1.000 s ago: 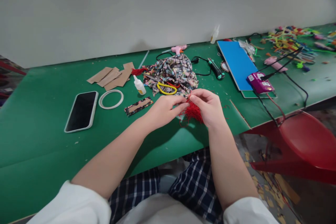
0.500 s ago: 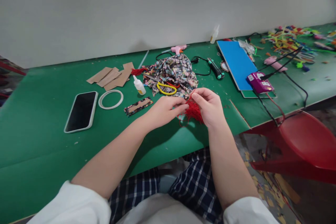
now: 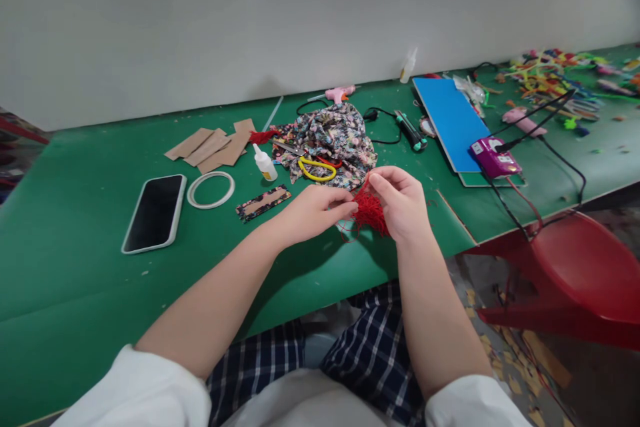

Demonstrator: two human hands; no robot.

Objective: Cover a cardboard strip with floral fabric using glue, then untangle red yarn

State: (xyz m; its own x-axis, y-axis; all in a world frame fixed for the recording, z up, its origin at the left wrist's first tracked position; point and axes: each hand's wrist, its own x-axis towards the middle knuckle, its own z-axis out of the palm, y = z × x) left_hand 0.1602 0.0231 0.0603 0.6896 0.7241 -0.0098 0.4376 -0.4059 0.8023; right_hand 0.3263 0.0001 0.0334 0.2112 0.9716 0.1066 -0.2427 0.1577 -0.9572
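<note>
Right hand (image 3: 404, 205) edged rightward, red yarn (image 3: 371, 215) at its left.

Location type: craft workshop. Indicators, viewed from beside the green counter (image 3: 75, 213): pink glue gun (image 3: 340, 94) at the rear, retractable cutter (image 3: 411, 131), yellow-handled scissors (image 3: 302, 160), squeeze bottle (image 3: 265, 163), crumpled patterned fabric (image 3: 340, 130), cut cardboard (image 3: 207, 147), multicoloured craft scraps (image 3: 555, 83). Floor (image 3: 461, 280): littered with offcuts (image 3: 515, 370).
</note>
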